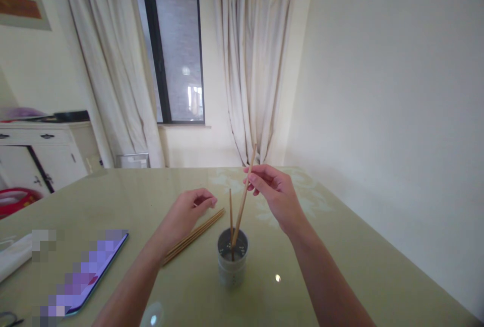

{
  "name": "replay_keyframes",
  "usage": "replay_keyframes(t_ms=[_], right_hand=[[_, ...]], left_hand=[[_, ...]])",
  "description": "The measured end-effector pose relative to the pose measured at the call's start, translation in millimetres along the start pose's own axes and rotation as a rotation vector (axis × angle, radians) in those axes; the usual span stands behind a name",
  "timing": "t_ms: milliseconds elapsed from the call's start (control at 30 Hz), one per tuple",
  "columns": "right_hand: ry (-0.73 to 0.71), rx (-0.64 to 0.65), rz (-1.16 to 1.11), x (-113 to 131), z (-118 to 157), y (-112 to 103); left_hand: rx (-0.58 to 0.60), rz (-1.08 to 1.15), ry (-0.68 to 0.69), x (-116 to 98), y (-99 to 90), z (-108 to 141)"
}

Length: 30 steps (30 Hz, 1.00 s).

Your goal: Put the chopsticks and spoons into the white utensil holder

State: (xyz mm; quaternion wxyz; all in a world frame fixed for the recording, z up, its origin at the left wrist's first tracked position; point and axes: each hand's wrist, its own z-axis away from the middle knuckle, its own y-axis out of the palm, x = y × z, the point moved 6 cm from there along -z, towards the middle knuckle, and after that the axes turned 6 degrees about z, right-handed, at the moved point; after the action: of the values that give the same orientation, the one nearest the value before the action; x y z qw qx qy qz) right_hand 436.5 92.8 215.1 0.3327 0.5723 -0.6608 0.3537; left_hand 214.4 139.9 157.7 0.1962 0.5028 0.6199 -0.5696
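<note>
My right hand (pixel 273 192) pinches a wooden chopstick (pixel 242 211) between thumb and fingers. The chopstick leans to the right, its lower end inside a grey cup (pixel 232 271) that has holes in its base or lower wall. A second chopstick (pixel 231 211) stands nearly upright in the same cup. To the cup's left, my left hand (pixel 192 210) hovers over or rests by a bundle of several chopsticks (pixel 200 229) lying slantwise on the table. Its fingers are curled in and thumb and forefinger come together; I see nothing between them.
The pale green, glossy table (pixel 295 266) reaches toward the wall on the right. A phone (pixel 94 276), partly pixelated, lies at the left, near a white object (pixel 15 256). Behind are a white cabinet (pixel 56 153), curtains (pixel 253 54) and a dark-framed window (pixel 179 59).
</note>
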Motion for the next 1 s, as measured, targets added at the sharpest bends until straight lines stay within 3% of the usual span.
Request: replay_keyframes(t_ms=[167, 300, 567, 1000], right_hand=[[0.010, -0.016, 0.087, -9.7, -4.8, -7.2], [0.070, 0.054, 0.144, -24.5, -7.1, -1.2], [0.194, 0.171, 0.282, -53.6, -7.4, 7.0], [0.248, 0.258, 0.383, -79.0, -2.8, 21.6]], left_hand=[[0.164, -0.479, -0.170, 70.0, 5.2, -4.2], [0.212, -0.635, -0.246, 98.5, 18.3, -2.3], [0.243, -0.664, -0.319, 118.3, 27.4, 0.6], [0.264, -0.645, -0.318, 132.2, 29.6, -1.5]])
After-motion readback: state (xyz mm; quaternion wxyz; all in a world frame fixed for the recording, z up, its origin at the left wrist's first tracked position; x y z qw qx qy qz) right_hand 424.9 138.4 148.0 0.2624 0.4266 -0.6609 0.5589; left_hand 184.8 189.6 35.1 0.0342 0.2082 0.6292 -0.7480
